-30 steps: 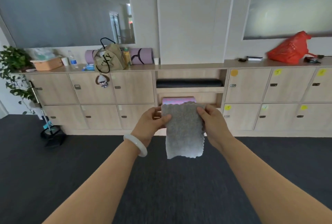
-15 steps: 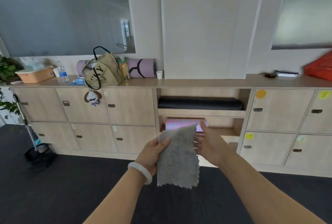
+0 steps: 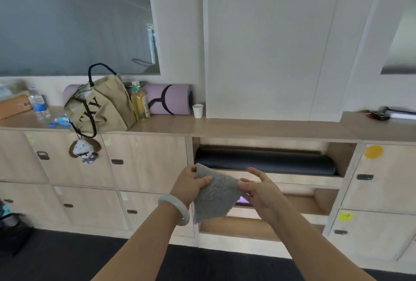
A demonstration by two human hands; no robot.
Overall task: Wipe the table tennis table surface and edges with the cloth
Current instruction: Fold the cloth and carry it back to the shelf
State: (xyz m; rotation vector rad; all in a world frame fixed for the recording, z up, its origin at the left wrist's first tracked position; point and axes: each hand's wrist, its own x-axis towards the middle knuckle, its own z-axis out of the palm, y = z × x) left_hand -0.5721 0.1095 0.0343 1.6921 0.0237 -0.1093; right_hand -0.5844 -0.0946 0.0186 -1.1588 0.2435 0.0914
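Observation:
A grey fuzzy cloth [image 3: 213, 195] hangs in front of me at chest height, tilted so one corner points down. My left hand [image 3: 190, 185], with a pale bangle on the wrist, grips its upper left corner between thumb and fingers. My right hand [image 3: 261, 190] pinches the cloth's right corner with thumb and forefinger, the other fingers spread. No table tennis table is in view.
A long wooden locker cabinet [image 3: 144, 163] fills the wall ahead, with an open shelf holding a black rolled mat [image 3: 265, 161]. On its top stand a beige tote bag [image 3: 101, 107], a purple yoga mat [image 3: 168, 99], bottles and a paper cup [image 3: 197, 110]. Dark carpet [image 3: 56, 258] lies below.
I have come closer to the cabinet and the view has swung left. The cloth went from hanging flat by two top corners to a tilted hold; my right hand let go, then pinched its right corner.

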